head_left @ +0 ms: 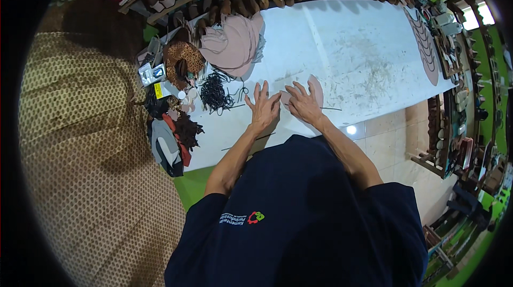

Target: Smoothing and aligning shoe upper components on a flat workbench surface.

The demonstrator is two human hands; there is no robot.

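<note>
Head view: by the near edge of the bench [294,30], our right hand [303,104] spreads over a pink piece [317,86], left hand [263,109] splayed, empty; work seems unfinished, pink stack [235,44] toward far-left corner.

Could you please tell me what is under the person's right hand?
Under the right hand lies a flat pink piece, partly showing beyond it; a thin dark strip sticks out to the right. Whatever the hand itself covers cannot be seen.
</note>
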